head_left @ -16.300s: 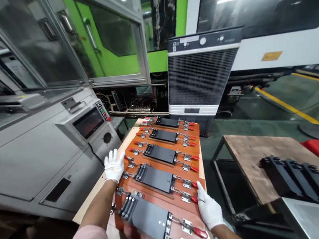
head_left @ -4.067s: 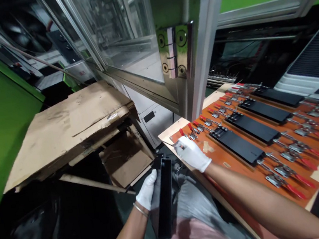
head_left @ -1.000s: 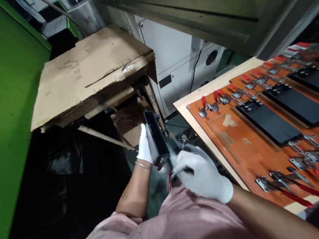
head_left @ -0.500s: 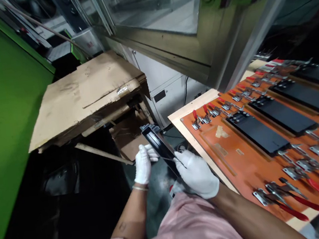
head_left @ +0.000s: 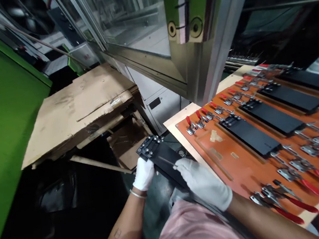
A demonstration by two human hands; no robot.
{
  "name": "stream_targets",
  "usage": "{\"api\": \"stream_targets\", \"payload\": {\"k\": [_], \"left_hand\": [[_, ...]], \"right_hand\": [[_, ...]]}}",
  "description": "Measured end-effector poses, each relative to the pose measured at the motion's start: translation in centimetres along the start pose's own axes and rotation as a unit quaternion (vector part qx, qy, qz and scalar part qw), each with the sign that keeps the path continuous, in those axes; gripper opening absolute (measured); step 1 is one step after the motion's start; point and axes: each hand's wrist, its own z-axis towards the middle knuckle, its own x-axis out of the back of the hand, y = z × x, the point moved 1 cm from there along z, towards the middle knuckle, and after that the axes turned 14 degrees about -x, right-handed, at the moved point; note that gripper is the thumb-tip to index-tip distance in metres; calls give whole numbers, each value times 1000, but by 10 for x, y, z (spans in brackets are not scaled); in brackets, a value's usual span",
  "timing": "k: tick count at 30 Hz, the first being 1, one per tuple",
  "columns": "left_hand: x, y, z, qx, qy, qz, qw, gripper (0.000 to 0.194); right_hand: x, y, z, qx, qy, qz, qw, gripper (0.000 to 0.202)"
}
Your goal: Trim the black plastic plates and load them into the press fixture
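black part [head_left: 164,157] is left of the orange board [head_left: 245,176] | left hand [head_left: 144,175] clutching its edge, right hand [head_left: 204,180] curled over it, can't tell pinching what from here | edge grip could slip, dropping it tbh

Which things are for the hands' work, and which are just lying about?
Seemingly for the work:
black part in left hand, right hand over it
orange board
red-handled clamps
similar black parts

Probably just around:
cardboard-covered table
fan
green machine
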Motion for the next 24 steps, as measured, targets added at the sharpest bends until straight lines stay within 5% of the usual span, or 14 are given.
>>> {"api": "stream_targets", "payload": {"k": [8, 19, 24], "left_hand": [[4, 2, 2, -183, -17, 86, 979, 36], [0, 3, 1, -176, -5, 91, 980, 35], [4, 2, 3, -196, -14, 123, 973, 31]], "right_hand": [[8, -4, 26, -100, -8, 108, 989, 30], [-9, -9, 2, -7, 23, 34, 999, 25], [-9, -12, 5, -19, 52, 13, 998, 31]]}}
